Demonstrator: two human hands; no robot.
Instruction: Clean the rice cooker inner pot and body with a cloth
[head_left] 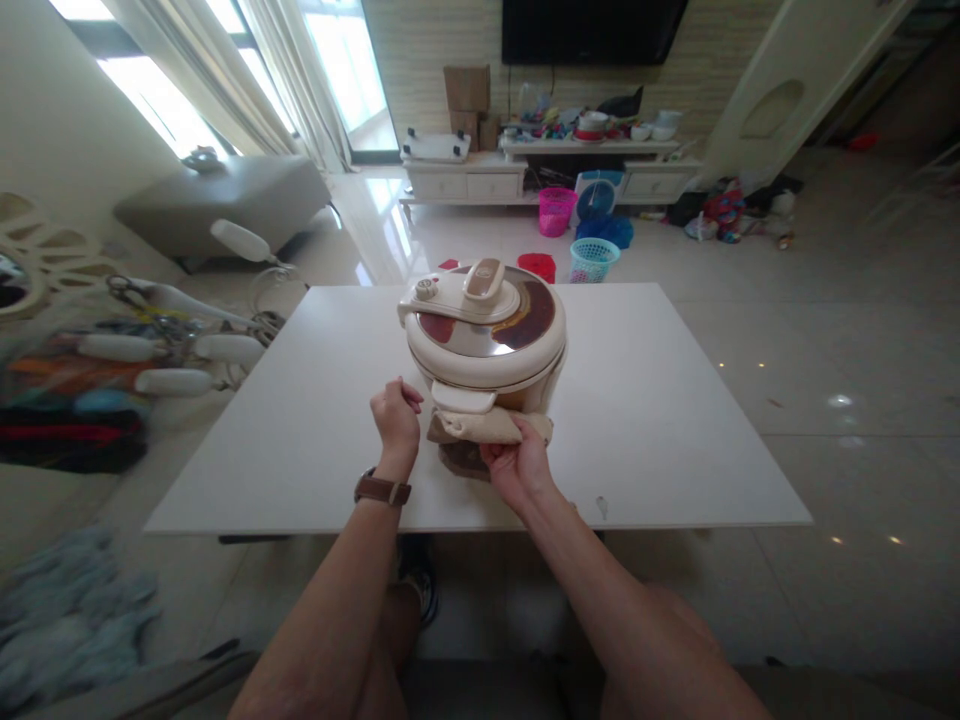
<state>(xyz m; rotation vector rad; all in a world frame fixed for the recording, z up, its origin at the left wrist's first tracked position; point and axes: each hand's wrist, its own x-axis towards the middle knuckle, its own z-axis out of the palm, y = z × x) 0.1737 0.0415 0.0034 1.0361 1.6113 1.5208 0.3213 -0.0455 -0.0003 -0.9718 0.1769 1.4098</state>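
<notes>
A cream electric pressure cooker (pixel 486 335) with a shiny brown and silver lid stands on the white table (pixel 645 430) in front of me. Its lid is on, with the handle on top. Against the cooker's front, below the protruding cream ledge, my right hand (pixel 521 462) grips a folded beige cloth (pixel 480 427), thumb on top and fingers underneath. My left hand (pixel 397 412) is just left of the cooker's front, its fingers curled in and nothing visible in them. A brown-strapped watch (pixel 382 488) is on my left wrist.
A small clear item (pixel 601 506) lies near the table's front edge. Beyond the table are a red container (pixel 537 267), a light blue basket (pixel 594 262) and a pink basket (pixel 557 212). A lamp with white shades (pixel 229 348) stands close to the table's left side.
</notes>
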